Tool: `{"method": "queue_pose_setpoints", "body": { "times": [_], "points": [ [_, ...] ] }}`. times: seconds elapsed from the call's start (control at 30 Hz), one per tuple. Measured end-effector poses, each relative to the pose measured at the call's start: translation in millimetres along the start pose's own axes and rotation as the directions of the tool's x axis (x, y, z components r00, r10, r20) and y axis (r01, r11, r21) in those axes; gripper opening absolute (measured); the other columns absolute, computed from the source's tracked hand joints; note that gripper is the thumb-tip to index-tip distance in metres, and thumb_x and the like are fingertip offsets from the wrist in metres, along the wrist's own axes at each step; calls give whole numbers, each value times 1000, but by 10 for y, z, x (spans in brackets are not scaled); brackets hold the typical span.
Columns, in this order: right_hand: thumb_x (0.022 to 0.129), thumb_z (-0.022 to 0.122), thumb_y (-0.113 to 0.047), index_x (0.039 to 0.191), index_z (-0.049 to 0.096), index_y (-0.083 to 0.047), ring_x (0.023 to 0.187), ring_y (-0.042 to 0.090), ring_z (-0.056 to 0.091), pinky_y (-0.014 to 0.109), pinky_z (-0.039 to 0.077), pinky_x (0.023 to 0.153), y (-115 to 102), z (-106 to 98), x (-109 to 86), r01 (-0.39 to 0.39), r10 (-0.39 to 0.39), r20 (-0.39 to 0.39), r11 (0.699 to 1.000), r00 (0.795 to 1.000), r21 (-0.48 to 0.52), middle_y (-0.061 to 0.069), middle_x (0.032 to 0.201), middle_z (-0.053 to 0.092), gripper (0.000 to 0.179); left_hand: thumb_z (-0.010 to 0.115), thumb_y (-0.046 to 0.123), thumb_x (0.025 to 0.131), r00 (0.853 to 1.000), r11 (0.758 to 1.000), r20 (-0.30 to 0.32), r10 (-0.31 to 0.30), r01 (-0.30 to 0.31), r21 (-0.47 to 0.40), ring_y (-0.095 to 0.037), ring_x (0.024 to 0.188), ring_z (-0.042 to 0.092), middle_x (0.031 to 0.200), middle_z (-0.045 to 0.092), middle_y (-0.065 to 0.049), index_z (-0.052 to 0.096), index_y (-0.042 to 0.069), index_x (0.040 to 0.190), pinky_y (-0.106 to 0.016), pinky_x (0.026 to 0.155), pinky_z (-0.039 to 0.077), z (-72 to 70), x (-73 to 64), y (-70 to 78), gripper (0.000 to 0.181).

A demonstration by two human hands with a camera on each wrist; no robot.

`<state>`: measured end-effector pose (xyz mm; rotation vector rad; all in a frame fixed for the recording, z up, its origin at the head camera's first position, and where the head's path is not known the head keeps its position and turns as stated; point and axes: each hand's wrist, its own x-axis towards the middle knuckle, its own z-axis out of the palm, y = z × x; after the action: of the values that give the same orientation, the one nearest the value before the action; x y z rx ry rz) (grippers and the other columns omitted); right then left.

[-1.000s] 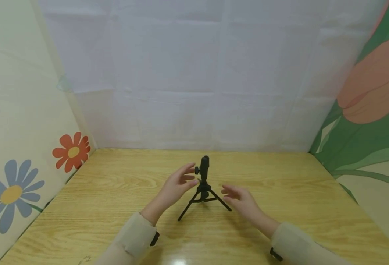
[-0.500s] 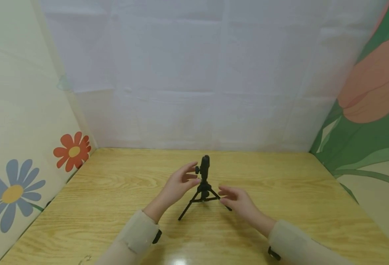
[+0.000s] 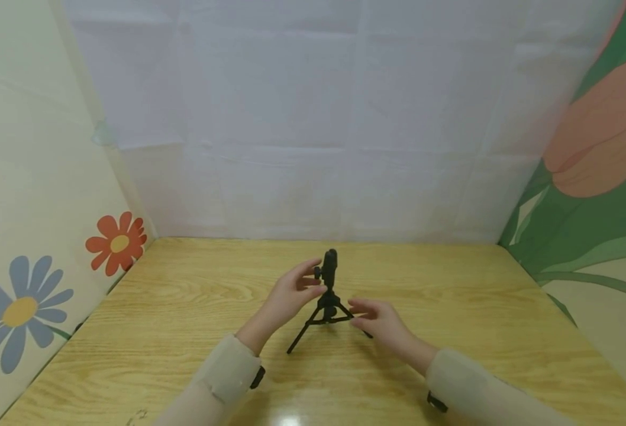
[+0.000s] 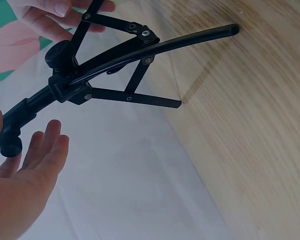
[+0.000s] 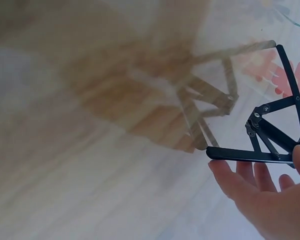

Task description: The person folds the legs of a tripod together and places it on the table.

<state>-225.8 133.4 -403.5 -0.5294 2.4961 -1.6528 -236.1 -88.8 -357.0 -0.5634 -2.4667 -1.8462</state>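
A small black tripod (image 3: 330,269) stands upright on the wooden table, its legs spread. My left hand (image 3: 287,297) is at its upper part from the left, fingers loosely bent and thumb apart from them. In the left wrist view the fingers (image 4: 52,145) lie beside the column and a side knob (image 4: 11,144), with a larger knob (image 4: 60,56) near the leg joint. My right hand (image 3: 384,324) is low on the right side. The right wrist view has its fingertips right at one leg (image 5: 250,155), the thumb across from them and the grip loose.
The wooden tabletop (image 3: 185,331) runs back to a creased white sheet (image 3: 313,130). On the left stands a panel with painted flowers (image 3: 115,244); the right panel carries a large pink and green flower print (image 3: 600,142). The tripod's shadow falls on the table.
Both hands have moved slightly inward toward the tripod, the left to the right and the right to the left. The tripod stays in about the same place.
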Motion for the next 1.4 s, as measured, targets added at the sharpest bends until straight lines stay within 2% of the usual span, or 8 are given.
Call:
{"method": "queue_pose_setpoints", "body": {
  "times": [0.27,0.57,0.7,0.87,1.2,1.4],
  "points": [
    [92,65,0,127,57,10,101,38,63,43,54,84,-41,-2,20,-11,12,8,1000,1000,-29,26,117,63,38,67,7,92,1000,1000,-13,-7,7,10,-34,112,60,129,56,-19,49,5,142,-45,90,51,14,33,7,53],
    [89,67,1,119,64,7,93,29,63,39,55,78,-56,10,53,-71,70,-21,995,997,-75,18,107,67,31,68,5,91,1000,999,-19,-20,21,34,-34,109,62,123,58,-16,49,5,142,-44,87,53,42,64,7,54],
    [89,67,3,116,66,7,92,28,64,38,55,76,-54,14,72,-78,77,-23,994,997,-82,19,108,68,28,68,5,91,999,999,-26,-27,29,47,-32,105,63,119,59,-15,50,5,140,-43,85,54,46,76,-7,53],
    [88,66,5,114,68,7,92,29,65,38,55,76,-49,17,95,-73,72,-16,994,997,-80,22,112,67,26,69,6,90,999,999,-35,-34,36,39,-31,102,64,116,58,-14,52,5,138,-42,84,54,49,92,-14,51],
    [84,70,6,104,71,7,85,26,64,34,55,69,-32,24,134,10,-11,-4,988,1000,-156,17,97,70,20,71,4,88,998,998,-51,-48,50,38,-29,100,65,115,62,-11,57,4,131,-41,82,54,70,121,-15,45],
    [84,70,6,103,71,7,82,23,63,33,54,67,-24,24,154,0,-2,-11,986,1000,-165,15,94,70,19,71,3,88,997,998,-57,-48,50,32,-28,98,65,114,63,-10,60,4,127,-41,82,54,74,135,-3,41]
  ]
}}
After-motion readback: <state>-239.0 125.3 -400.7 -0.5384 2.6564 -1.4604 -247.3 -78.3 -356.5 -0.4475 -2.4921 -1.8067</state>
